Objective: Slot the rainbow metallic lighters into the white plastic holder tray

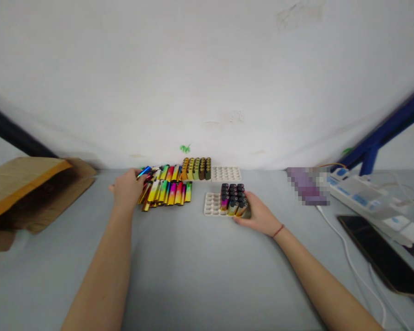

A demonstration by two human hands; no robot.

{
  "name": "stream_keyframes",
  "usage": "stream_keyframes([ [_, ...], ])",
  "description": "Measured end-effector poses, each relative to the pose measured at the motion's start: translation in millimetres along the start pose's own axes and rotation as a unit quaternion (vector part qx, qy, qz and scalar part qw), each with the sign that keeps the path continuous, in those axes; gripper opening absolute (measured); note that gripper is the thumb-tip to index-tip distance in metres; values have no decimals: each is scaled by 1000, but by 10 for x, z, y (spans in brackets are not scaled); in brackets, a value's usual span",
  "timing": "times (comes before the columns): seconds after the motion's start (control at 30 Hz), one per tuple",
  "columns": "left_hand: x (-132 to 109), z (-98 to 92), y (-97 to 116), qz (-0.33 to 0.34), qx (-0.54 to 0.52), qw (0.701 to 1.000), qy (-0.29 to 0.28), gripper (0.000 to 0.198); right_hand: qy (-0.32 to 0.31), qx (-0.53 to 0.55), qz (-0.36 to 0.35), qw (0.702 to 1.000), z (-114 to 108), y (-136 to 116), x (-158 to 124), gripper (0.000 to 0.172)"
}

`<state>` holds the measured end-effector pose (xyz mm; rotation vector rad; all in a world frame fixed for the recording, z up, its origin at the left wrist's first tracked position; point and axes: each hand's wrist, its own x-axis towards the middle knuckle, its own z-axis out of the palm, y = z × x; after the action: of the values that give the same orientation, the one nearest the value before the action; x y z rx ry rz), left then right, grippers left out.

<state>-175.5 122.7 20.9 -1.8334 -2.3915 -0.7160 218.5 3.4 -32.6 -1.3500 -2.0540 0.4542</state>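
My left hand [126,187] is closed on a shiny blue lighter [144,172] at the left end of a loose pile. That pile [167,192] consists of many metallic lighters in yellow, green, red and purple, lying on their sides. To the right, my right hand [260,215] wraps round the right end of a white tray [212,204] with round holes. Upright lighters with black tops [232,197] fill the tray's right part, while holes show bare on its left. Some fingers of each hand are hidden.
Behind stand a block of upright gold-topped lighters [196,168] and a second white tray [227,173], near the wall. An opened cardboard box [27,193] lies at the left. On the right are a pixelated purple device [307,186], a power strip [359,195], cables and a black phone [382,253].
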Motion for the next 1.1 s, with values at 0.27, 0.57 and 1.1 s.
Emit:
stream_keyframes([
  [0.27, -455, -71, 715, -10, -406, 912, -62, 36, -2, -15, 0, 1000, 39, 67, -18, 77],
  [0.57, -1180, 180, 1188, 18, -629, 742, -229, 54, -5, -18, -16, 1000, 51, 93, -22, 75],
  [1.1, -1271, 200, 1221, -143, -772, 590, -189, 51, 5, -43, -25, 999, 58, 110, -36, 74],
])
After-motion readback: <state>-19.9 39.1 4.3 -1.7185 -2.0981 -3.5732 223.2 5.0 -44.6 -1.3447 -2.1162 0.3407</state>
